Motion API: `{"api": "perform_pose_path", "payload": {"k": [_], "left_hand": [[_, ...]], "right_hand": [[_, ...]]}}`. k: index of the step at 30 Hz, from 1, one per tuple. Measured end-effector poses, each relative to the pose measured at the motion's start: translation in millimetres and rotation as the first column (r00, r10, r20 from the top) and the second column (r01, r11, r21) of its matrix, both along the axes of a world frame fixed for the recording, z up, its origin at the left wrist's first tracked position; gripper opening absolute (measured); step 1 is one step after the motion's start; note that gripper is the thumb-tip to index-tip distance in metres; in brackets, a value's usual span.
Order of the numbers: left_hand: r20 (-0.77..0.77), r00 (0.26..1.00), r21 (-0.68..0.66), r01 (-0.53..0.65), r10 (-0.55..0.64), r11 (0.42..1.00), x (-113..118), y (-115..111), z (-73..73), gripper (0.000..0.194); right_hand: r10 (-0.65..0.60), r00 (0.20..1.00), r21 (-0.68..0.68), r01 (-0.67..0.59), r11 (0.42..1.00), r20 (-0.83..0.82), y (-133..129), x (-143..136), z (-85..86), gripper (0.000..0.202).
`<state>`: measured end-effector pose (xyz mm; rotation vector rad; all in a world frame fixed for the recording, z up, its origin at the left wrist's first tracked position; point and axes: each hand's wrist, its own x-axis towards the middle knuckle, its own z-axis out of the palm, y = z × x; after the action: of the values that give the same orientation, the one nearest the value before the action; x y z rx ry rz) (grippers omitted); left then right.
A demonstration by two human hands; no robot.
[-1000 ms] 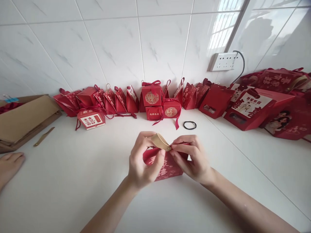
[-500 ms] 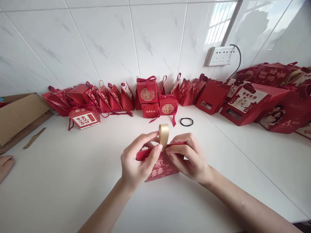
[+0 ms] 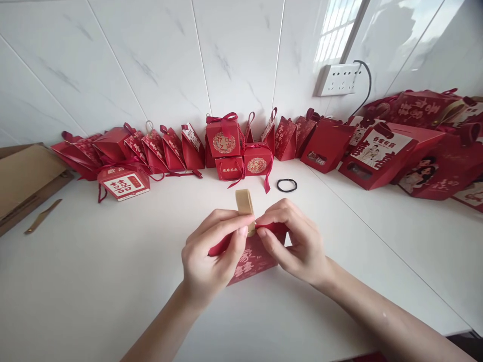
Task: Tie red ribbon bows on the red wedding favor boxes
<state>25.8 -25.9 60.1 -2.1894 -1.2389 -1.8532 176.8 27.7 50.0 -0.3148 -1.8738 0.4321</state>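
Between my hands a red gift box with pale printed characters stands on the white table. A looped gold ribbon rises from its top edge. My left hand is closed, thumb and forefinger pinching the base of the ribbon at the box's top. My right hand is closed too, its thumb and forefinger pinching the top edge just right of the ribbon. The fingers hide much of the top edge, and whatever fastens the ribbon there cannot be made out.
Red gift boxes line the tiled wall, with larger ones piled at the right. A black hair tie lies beyond my hands. At the left are a cardboard box and a loose gold ribbon strip. A power strip hangs on the wall.
My left forefinger has come down from the ribbon loop to its base. The loop now leans left, and both hands pinch close together. The other hand at the left edge is out of view.
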Motion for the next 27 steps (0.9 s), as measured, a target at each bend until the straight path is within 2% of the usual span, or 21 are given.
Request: {"api": "perform_pose_path", "payload": {"k": [5, 12, 17, 20, 24, 27], "left_hand": [[0.013, 0.998, -0.029, 0.062, -0.062, 0.998, 0.9, -2.1, -1.5, 0.032], [0.04, 0.999, -0.045, -0.001, 0.002, 0.999, 4.1, -2.6, -4.9, 0.031], [0.003, 0.997, -0.022, -0.074, 0.074, 0.997, 2.9, -2.1, -4.6, 0.031], [0.024, 1.0, -0.063, -0.016, 0.017, 0.998, 0.8, -1.0, -5.3, 0.031], [0.189, 0.974, -0.112, 0.149, -0.127, 0.982, 1.2, -1.2, -6.9, 0.034], [0.241, 0.961, -0.155, 0.178, -0.138, 0.972, 4.0, -2.8, -4.8, 0.039]], "right_hand": [[-0.021, 0.999, -0.013, 0.021, 1.0, 0.025, -1.4, 1.3, 1.1, 0.012], [-0.02, 1.0, -0.043, 0.021, 0.999, 0.023, -2.5, 0.3, -0.2, 0.01], [0.0, 1.0, -0.061, 0.001, 0.998, 0.016, -2.2, 0.6, 0.0, 0.013], [0.034, 0.999, -0.082, -0.034, 0.996, 0.007, -1.6, 1.0, 0.6, 0.01], [0.058, 0.998, -0.088, -0.057, 0.994, 0.003, -1.5, 1.2, 0.0, 0.013], [0.07, 0.998, -0.077, -0.07, 0.995, 0.0, -2.2, 1.5, -0.9, 0.013]]}}
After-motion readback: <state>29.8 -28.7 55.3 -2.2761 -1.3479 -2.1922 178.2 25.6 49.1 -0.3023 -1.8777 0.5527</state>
